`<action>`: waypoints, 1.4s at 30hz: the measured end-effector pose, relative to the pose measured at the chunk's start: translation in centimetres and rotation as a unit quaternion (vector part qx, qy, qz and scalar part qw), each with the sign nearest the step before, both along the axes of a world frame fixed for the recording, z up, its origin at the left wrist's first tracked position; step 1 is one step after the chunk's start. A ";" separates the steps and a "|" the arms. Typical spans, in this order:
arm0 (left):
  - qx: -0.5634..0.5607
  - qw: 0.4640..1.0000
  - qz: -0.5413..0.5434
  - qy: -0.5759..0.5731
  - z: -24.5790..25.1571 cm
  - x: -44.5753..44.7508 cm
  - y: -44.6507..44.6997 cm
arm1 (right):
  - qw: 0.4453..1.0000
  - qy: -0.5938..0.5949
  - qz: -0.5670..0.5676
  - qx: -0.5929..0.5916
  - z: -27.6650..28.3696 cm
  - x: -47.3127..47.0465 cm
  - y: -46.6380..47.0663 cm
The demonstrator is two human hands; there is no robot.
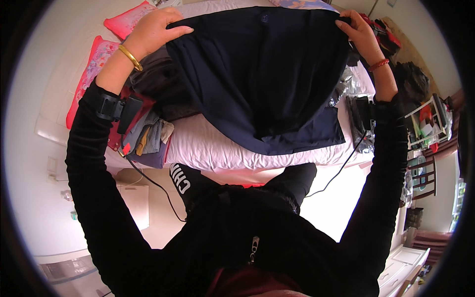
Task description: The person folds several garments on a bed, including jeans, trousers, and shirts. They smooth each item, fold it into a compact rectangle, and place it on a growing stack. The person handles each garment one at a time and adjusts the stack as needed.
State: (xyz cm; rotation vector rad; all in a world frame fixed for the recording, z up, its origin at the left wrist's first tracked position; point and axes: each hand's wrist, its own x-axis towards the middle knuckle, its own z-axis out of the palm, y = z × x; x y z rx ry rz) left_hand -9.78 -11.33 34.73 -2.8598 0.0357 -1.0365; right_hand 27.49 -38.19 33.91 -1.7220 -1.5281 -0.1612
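A dark navy garment hangs spread between my two hands, its upper edge stretched nearly straight. My left hand pinches the upper left corner between thumb and fingers. At the upper right corner, my right hand grips the cloth the same way. A small round emblem shows near the middle of the top edge. The lower part droops onto the pink bedsheet, and a flat panel of the cloth lies at its lower right. Which kind of garment it is, I cannot tell.
Folded clothes are piled at the left, beside dark clothing. Pink floral pillows lie farther left. Clear plastic packaging rests at the right. Cables run from the devices strapped to my forearms. A wooden chair stands far right.
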 end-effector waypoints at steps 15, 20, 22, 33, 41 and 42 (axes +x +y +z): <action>-0.200 0.967 0.106 0.114 -0.3 0.1 2.3 | 0.997 0.038 -0.004 0.074 2.9 -4.5 1.0; 0.025 0.978 0.179 0.108 -2.3 -0.1 2.6 | 0.969 0.151 0.194 0.029 3.8 -7.3 2.3; 0.100 0.957 0.247 0.110 -2.8 0.1 2.9 | 0.942 0.195 0.272 -0.004 4.3 -9.3 2.5; -0.401 0.894 -0.177 -0.096 -3.0 1.3 -1.1 | 0.933 0.035 0.322 -0.158 6.0 -14.7 -1.1; -0.569 0.705 -0.420 0.052 -0.3 4.0 -6.8 | 0.945 0.009 0.327 0.027 7.4 -14.9 2.7; -0.586 0.695 -0.414 0.048 -0.5 4.3 -7.1 | 0.941 -0.032 0.336 0.031 7.3 -15.0 3.8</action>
